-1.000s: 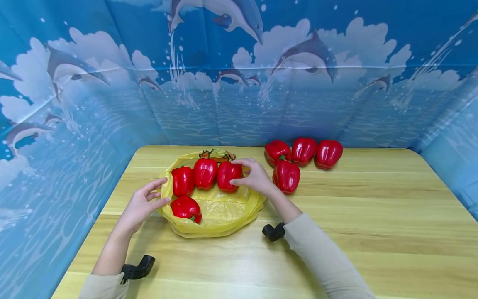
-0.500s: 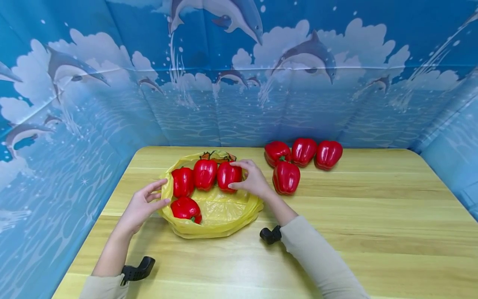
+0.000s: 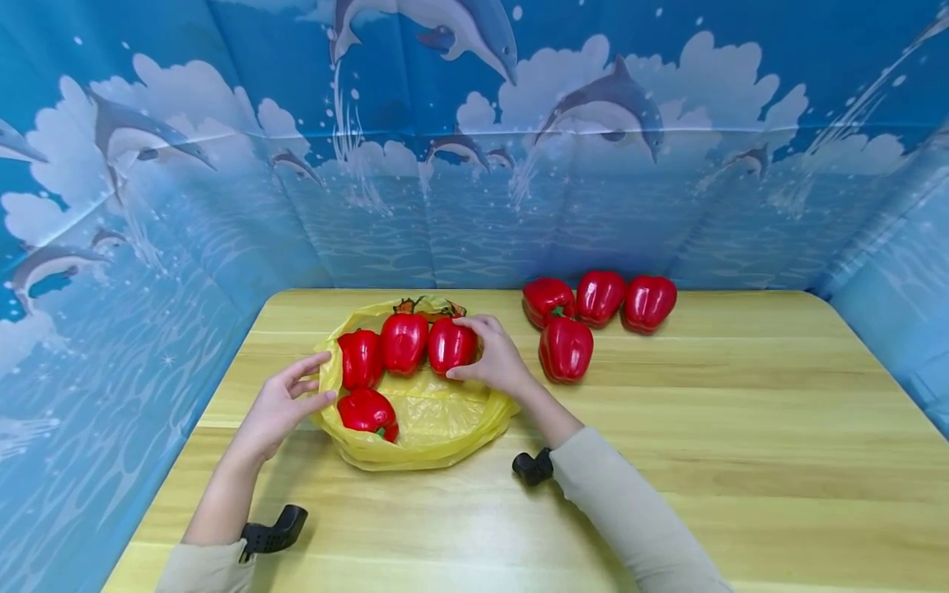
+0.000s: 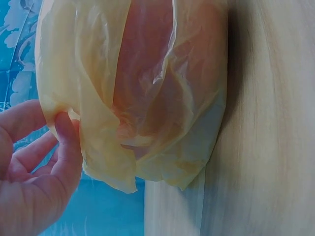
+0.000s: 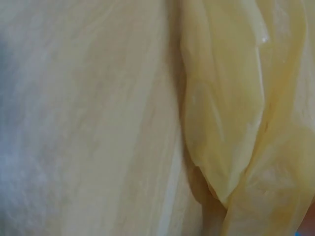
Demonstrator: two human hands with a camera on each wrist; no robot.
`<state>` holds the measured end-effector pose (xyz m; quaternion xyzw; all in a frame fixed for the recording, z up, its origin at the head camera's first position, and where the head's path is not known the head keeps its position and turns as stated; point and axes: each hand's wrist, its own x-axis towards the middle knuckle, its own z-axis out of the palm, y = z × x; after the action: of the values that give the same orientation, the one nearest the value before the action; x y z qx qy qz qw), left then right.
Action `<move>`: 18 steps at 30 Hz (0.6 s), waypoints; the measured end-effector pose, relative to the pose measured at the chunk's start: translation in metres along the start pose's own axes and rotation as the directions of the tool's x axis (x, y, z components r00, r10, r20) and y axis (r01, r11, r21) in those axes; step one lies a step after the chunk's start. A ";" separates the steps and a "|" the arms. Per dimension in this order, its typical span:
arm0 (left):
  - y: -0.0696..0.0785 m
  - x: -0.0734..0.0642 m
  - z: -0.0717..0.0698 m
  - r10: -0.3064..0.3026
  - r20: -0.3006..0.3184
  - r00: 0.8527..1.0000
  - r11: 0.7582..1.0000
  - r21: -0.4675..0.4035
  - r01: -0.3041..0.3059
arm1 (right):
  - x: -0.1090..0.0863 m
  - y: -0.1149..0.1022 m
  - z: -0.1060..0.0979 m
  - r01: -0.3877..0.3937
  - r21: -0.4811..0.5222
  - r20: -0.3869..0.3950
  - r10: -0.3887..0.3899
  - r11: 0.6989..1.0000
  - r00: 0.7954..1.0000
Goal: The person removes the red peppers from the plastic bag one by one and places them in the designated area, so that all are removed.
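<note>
A yellow plastic bag (image 3: pixel 445 412) lies spread with its mouth up on the table. Inside it are several red bell peppers: one (image 3: pixel 361 359) at the left, one (image 3: pixel 404 343) at the back middle, one (image 3: pixel 367 413) at the front left. My left hand (image 3: pixel 278 408) pinches the bag's left rim between thumb and fingers, as the left wrist view shows of the hand (image 4: pixel 44 167) and bag (image 4: pixel 162 118). My right hand (image 3: pixel 498 358) reaches over the bag's right side, thumb and fingers around a red bell pepper (image 3: pixel 448 350) at the back right. In the right wrist view only the bag (image 5: pixel 221 98) shows clearly.
Several more red bell peppers stand together to the right of the bag, among them one (image 3: pixel 567 349) nearest my right hand and one (image 3: pixel 649 303) farthest right. Under everything is a wooden table (image 3: pixel 741 428). A dolphin-print curtain (image 3: pixel 474 206) hangs behind it.
My right hand and forearm have shifted slightly left around the pepper, with the thumb a little lower on it. My left hand stays on the bag's rim.
</note>
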<state>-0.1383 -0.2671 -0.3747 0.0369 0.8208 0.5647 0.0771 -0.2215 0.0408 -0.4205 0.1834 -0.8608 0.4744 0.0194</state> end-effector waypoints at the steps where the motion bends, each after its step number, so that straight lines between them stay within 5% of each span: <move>1: 0.000 0.000 0.000 0.002 0.000 1.000 1.000 0.001 -0.002 | 0.000 0.000 0.000 0.002 -0.002 -0.001 -0.002 1.000 1.000; 18: 0.002 0.000 -0.003 -0.008 -0.011 1.000 1.000 0.013 0.009 | 0.000 -0.004 -0.005 0.032 0.000 0.051 -0.032 0.999 0.998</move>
<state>-0.1385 -0.2689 -0.3720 0.0308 0.8251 0.5592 0.0747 -0.2209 0.0431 -0.4140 0.2093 -0.8583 0.4686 0.0052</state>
